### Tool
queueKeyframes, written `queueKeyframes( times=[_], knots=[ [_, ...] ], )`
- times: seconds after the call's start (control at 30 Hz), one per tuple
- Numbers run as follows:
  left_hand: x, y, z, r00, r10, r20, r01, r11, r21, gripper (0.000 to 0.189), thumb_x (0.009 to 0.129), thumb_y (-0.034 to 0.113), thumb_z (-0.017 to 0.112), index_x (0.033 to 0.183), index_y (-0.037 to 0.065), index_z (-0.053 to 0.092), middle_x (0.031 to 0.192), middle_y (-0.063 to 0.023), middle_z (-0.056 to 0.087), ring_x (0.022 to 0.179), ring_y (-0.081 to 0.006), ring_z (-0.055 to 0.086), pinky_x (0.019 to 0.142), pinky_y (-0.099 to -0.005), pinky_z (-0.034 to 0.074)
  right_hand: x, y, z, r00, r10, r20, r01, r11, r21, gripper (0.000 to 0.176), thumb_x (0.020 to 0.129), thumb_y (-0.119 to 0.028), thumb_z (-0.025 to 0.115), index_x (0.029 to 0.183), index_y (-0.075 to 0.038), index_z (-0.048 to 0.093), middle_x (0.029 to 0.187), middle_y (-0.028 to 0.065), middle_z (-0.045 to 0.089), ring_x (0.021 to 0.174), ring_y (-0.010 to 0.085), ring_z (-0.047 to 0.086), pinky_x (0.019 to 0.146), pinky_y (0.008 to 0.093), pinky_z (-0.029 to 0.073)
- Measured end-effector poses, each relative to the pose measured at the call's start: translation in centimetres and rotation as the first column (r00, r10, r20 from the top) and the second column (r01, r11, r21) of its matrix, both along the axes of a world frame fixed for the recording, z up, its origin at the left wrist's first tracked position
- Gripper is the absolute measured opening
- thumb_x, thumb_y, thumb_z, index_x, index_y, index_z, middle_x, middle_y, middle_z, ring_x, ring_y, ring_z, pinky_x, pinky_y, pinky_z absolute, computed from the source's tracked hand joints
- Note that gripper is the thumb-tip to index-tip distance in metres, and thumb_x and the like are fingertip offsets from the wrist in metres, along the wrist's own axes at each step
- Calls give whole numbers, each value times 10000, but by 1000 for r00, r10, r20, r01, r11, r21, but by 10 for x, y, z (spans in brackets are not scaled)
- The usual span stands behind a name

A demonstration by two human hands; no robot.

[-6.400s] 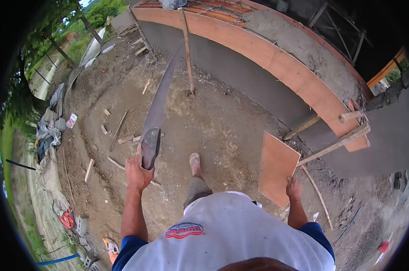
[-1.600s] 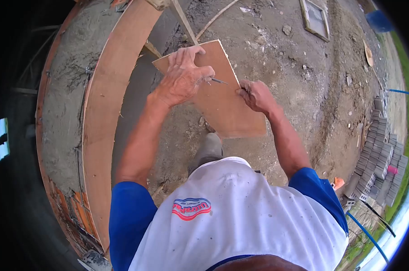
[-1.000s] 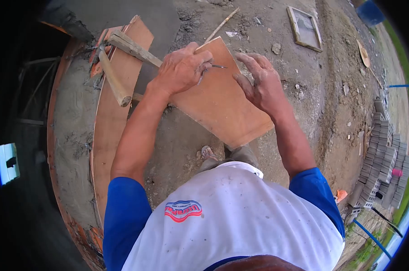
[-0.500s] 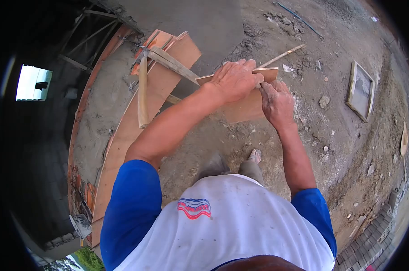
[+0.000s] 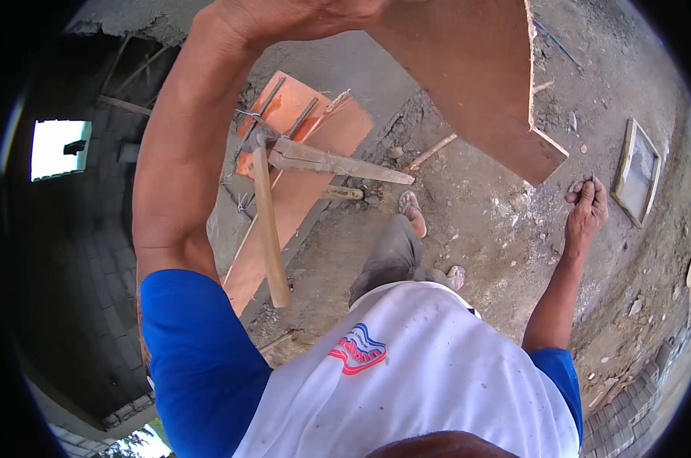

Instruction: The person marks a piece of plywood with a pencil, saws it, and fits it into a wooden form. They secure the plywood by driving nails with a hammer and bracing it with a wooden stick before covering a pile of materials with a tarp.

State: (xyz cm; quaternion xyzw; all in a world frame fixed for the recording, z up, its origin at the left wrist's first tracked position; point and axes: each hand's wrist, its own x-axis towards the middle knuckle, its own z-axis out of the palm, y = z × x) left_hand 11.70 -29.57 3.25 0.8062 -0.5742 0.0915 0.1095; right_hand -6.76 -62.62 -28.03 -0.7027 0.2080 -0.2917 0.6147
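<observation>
My left hand (image 5: pixel 322 17), at the top edge, has raised a piece of plywood (image 5: pixel 467 84) with a rough, splintered right edge. Its fingers are out of view, but the board hangs from that hand. Out to the right, my right hand (image 5: pixel 586 206) is off the board with thumb and fingers pinched together. Whatever small thing may be between them is too small to name. Below my left forearm, a hammer (image 5: pixel 267 221) with a wooden handle rests at a pointed timber stake (image 5: pixel 338 162) beside a long plywood strip (image 5: pixel 284 206).
An orange-faced board (image 5: pixel 284 111) with metal rods over it lies at the upper left. Dirt ground with stones surrounds my feet (image 5: pixel 412 212). A wood-framed screen (image 5: pixel 637 172) lies at the right. A thin stick (image 5: pixel 431 153) lies under the raised board.
My left hand has lifted the plywood up and forward. My right hand has let go of it and moved right. My view has shifted, and a foot has stepped forward.
</observation>
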Motion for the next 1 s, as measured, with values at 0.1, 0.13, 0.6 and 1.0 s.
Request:
queueKeyframes(
  times=[0.1, 0.13, 0.6, 1.0],
  knots=[
    [53, 36, -1, 991, -47, -125, 63, 991, 120, 292, 800, 73, 634, 1087, 42, 590, 947, -184, 638, 858, -372, 623, 750, -423, 496, 18, -3, -51, 971, -2, -238, 51, 979, 199, 158, 988, -139, 522, 1038, -26, 620, 756, -1, 578, 612, 62, 519, 558, 206, 430],
    [70, 49, -6, 987, -66, -148, 86, 987, 137, 312, 797, 56, 632, 1108, 59, 608, 968, -170, 649, 863, -357, 630, 758, -416, 505, 19, 3, -67, 963, 0, -269, 60, 975, 216, 154, 986, -143, 526, 1026, -30, 622, 754, -4, 576, 610, 61, 517, 554, 207, 429],
    [124, 160, -138, 971, 178, -160, -69, 849, 524, 386, 741, 11, 632, 1110, 124, 654, 1156, -70, 657, 1096, -291, 603, 935, -413, 493, 213, 153, -72, 849, 439, -294, -405, 898, 171, 190, 971, -174, 499, 920, -27, 609, 789, 22, 644, 716, 106, 577, 653, 265, 464],
    [134, 138, -159, 913, 379, -152, -127, 617, 776, 394, 815, 111, 559, 1197, 181, 626, 1231, -48, 613, 1154, -282, 563, 968, -388, 469, 262, 321, -193, 594, 761, -262, -636, 643, 427, 200, 930, -173, 450, 953, -42, 599, 902, 123, 707, 889, 260, 667, 806, 338, 487]
  ],
)
